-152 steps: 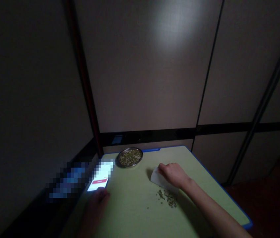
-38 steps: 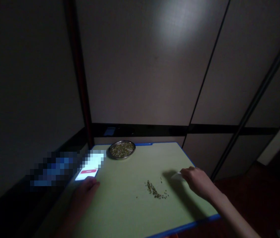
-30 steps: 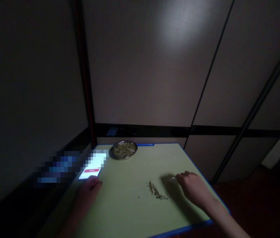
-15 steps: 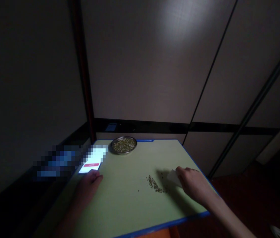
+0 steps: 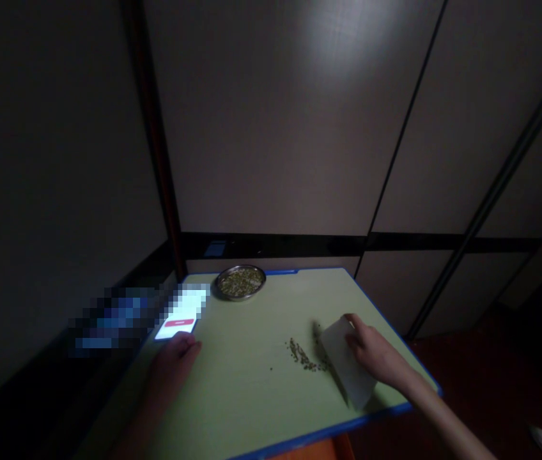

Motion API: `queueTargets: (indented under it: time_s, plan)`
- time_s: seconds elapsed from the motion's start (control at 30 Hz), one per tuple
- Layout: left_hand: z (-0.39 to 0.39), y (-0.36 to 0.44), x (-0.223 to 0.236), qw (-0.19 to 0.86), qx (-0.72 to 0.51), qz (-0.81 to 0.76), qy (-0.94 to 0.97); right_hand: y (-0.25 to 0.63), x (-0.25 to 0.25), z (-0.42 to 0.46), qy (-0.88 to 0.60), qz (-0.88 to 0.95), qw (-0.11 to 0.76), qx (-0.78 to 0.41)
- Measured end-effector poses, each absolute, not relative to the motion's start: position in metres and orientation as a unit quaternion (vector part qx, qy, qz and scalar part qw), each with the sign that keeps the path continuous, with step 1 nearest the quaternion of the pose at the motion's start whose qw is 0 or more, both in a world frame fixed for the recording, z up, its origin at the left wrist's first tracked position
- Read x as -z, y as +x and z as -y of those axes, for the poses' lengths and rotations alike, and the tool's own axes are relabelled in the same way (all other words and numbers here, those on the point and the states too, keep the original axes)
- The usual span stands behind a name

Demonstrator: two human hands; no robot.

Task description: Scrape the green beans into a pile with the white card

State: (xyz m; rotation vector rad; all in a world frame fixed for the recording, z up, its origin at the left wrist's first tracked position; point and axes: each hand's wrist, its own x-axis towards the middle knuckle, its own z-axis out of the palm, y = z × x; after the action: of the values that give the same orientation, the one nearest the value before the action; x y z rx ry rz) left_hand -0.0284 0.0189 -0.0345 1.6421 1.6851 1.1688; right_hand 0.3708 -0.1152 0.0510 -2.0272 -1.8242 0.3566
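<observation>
My right hand point(image 5: 372, 350) grips a white card point(image 5: 346, 361) that stands on edge on the green table point(image 5: 252, 396), just right of a small heap of green beans point(image 5: 305, 356). My left hand point(image 5: 176, 358) lies curled on the table at the near end of a lit phone point(image 5: 182, 313), touching it. A round metal dish point(image 5: 240, 282) full of the same green beans sits at the table's far edge.
The table has a blue rim and stands in a dark corner, with grey wall panels behind and to the left. Its near right edge point(image 5: 348, 425) drops to a dark floor. A blurred patch lies left of the phone.
My right hand has tilted the white card up and brought it against the right side of the bean heap, so the card's face now shows. My left hand has stayed by the phone.
</observation>
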Motion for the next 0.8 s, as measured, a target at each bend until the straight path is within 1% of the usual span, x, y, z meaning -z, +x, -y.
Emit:
queueTargets:
  time_s: [0.2,0.8]
  plan:
    - [-0.022,-0.031,0.039,0.257,-0.426,-0.620,0.606,0.363,-0.037,0.108,-0.720,0.644,0.217,-0.142]
    - [-0.020,-0.031,0.038,0.260,-0.428,-0.614,0.610,0.355,-0.030,0.100,-0.723,0.639,0.216,-0.149]
